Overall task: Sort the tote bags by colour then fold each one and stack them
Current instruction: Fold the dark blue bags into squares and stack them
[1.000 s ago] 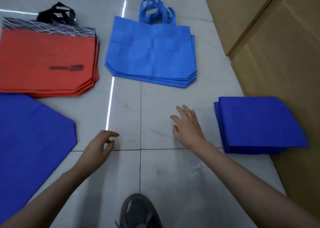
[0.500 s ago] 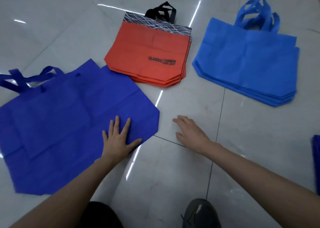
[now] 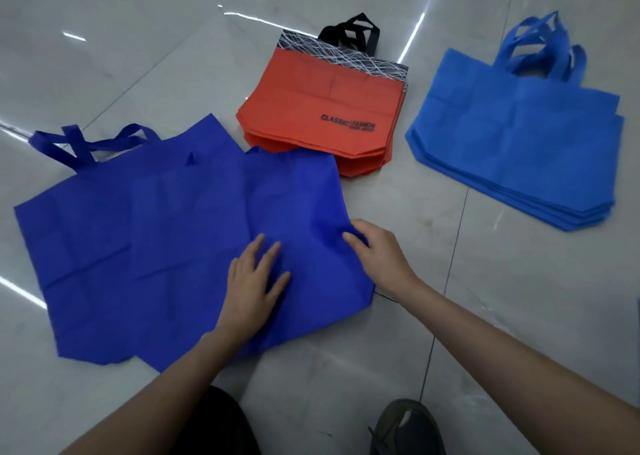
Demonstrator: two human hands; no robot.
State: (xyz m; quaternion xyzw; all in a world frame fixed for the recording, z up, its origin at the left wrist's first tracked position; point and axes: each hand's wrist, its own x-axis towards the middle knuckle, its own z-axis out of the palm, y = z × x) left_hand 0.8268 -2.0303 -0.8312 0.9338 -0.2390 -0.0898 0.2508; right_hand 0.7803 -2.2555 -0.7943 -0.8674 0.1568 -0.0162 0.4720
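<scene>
Folding is at the dark bags, on the floor at left. The left hand presses flat, fingers spread, and the right hand pinches their edge. That edge probably needs folding across next.

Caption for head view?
Left hand presses a dark blue tote bag, right hand grips its edge; red stack and light blue stack beyond.

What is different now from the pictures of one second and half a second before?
The right hand left the floor, moved left and took hold of the dark blue bag at its right edge. The left hand slid further onto it, flat. The orange pile and light blue pile stayed.
</scene>
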